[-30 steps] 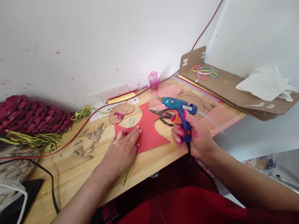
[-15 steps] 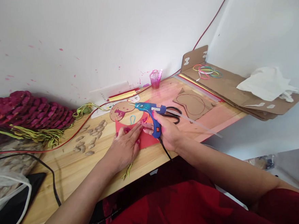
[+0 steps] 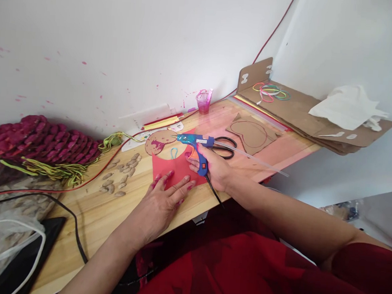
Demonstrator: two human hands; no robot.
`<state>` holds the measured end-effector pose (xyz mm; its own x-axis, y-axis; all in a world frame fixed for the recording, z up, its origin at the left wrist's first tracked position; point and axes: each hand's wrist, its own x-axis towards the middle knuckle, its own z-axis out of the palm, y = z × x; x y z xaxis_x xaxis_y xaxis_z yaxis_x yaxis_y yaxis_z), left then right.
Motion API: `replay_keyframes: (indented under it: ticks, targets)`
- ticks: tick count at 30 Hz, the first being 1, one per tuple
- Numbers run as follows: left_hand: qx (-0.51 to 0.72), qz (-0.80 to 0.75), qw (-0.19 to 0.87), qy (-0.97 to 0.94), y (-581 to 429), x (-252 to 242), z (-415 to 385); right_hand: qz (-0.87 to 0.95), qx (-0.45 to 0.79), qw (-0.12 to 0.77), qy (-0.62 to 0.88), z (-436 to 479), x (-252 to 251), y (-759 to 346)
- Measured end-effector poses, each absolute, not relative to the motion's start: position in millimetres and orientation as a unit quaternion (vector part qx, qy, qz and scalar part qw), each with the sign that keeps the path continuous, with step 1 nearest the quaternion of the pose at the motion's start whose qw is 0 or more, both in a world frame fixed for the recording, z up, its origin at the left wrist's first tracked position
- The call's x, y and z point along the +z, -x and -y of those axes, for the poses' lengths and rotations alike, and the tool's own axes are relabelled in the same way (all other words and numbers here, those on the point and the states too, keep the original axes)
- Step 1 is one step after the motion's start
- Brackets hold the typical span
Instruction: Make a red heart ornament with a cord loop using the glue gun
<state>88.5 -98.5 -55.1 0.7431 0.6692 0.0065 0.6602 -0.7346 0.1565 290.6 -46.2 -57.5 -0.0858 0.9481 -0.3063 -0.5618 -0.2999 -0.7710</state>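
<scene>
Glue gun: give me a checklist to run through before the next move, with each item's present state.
1. Glue gun gripped in the right hand: ok.
2. Glue stick loaded: ok, a clear length sticks out of the back.
3. Left hand apart from the nozzle: ok, its fingers are over the red sheet.
4. Scissors well away: not ok, their black handles lie close behind the gun.
5. Nozzle hot: cannot tell.
6. Cord plugged in: cannot tell, its far end is hidden.
</scene>
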Motion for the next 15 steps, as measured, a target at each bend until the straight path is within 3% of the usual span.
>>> replay_keyframes:
  ticks: [7, 15]
  targets:
    - [0.019, -0.338, 0.1, -0.936, -83.2, -49.9, 110.6, 0.18, 0.703, 0.544, 0.421, 47.8, -52.1, -291.0]
    - [0.168, -0.34, 0.088, -0.921, -87.3, -50.5, 109.3, 0.195, 0.701, 0.54, 0.423, 47.6, -51.0, -292.7]
